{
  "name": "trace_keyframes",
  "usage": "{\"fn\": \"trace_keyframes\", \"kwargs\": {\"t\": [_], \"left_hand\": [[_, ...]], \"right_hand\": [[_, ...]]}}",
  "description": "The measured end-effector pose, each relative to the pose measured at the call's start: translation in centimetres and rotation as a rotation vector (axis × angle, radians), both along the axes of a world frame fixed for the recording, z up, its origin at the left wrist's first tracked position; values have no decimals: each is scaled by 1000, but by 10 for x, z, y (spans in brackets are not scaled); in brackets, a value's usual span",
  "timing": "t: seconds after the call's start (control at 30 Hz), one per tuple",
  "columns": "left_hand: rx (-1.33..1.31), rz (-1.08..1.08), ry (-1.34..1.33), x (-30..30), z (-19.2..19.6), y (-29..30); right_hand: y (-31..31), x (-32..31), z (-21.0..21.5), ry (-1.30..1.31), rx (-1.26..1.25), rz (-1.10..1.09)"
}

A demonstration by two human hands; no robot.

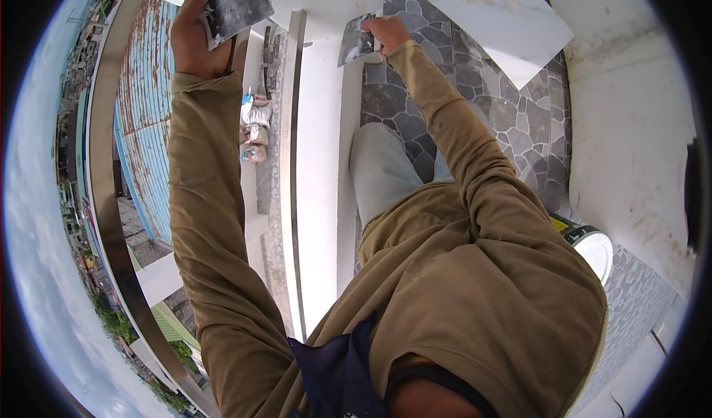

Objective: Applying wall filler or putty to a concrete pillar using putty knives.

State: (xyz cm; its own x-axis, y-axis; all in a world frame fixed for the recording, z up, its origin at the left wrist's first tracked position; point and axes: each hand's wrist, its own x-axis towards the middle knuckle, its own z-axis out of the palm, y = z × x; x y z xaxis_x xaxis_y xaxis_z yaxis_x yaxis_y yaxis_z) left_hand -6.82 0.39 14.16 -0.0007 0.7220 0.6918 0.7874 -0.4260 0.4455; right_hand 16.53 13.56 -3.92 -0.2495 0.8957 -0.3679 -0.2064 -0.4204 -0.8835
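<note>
At the upper left my left hand (196, 43) grips a flat dark metal putty plate (241, 10) by its edge. White putty is smeared across the plate's face. My right hand (391, 34), close to the white wall, is closed on a smaller putty blade (356, 41). That blade is grey with white smears, and it lies over the corner of the white wall (322, 158); I cannot tell whether it touches. Both my arms stretch forward, the left one out beyond the wall.
A metal rail (104, 151) runs along the left, with a rusty blue roof (148, 84) below. Filled sacks (255, 130) lie down past the wall. A white sheet (497, 28) rests over the stone-patterned floor (386, 99). A bucket (595, 255) stands at my right.
</note>
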Motion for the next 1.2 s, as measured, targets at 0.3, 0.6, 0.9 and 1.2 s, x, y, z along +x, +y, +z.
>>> {"fn": "trace_keyframes", "kwargs": {"t": [0.3,0.6,0.9,1.2], "left_hand": [[-320,-412,-1386,9,5,9],[-385,-509,-1455,8,13,7],[-320,-467,-1356,15,15,5],[-295,-498,-1346,11,11,10]], "right_hand": [[0,-12,23,-71,190,61],[-8,4,-9,70,-54,54],[4,15,-7,-21,162,164],[4,13,-17,23,-73,99]]}}
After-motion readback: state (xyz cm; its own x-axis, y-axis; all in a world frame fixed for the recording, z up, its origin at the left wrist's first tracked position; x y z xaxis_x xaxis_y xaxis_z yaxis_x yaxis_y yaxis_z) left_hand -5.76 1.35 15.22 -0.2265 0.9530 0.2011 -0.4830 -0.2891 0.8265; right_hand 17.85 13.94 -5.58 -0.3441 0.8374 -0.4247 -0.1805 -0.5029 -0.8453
